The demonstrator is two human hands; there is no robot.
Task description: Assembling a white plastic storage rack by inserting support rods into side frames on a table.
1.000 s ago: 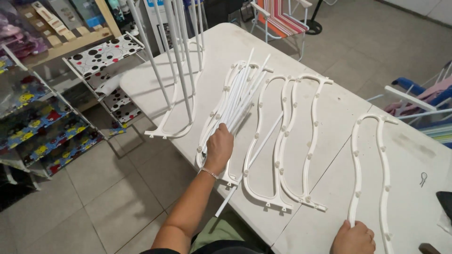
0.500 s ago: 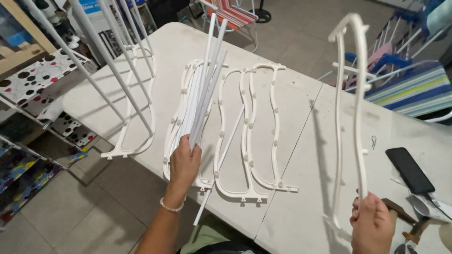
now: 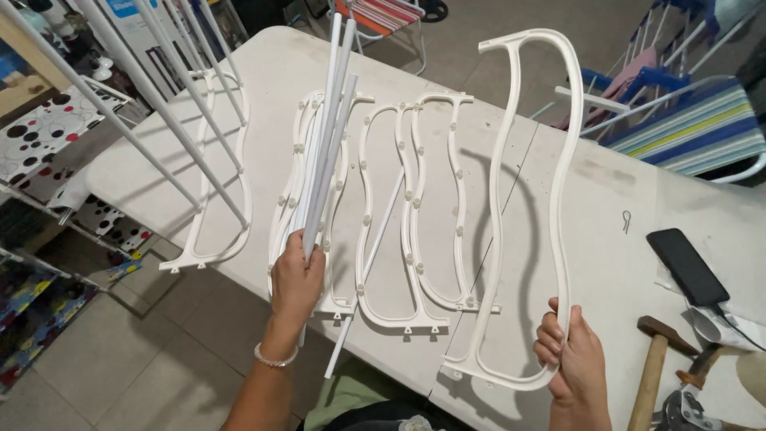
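My left hand (image 3: 297,275) grips the lower end of a bundle of white plastic rods (image 3: 327,136), which slants up and away over the white table (image 3: 590,263). My right hand (image 3: 573,355) holds the bottom of a wavy white plastic frame (image 3: 558,183) that stands upright on the table's near edge. Two more wavy white frames (image 3: 415,207) lie flat on the table between my hands. One loose rod (image 3: 375,255) lies diagonally under them and sticks out past the front edge.
A partly built white rack (image 3: 209,160) with upright rods stands at the table's left end. A black phone (image 3: 687,266), a hammer (image 3: 653,367) and pliers (image 3: 678,411) lie at the right. Shelves with spotted boxes (image 3: 40,128) stand left; striped folding chairs (image 3: 686,128) stand behind.
My right hand has lifted the wavy frame from flat on the table to upright. My left hand has raised the rod bundle's end slightly.
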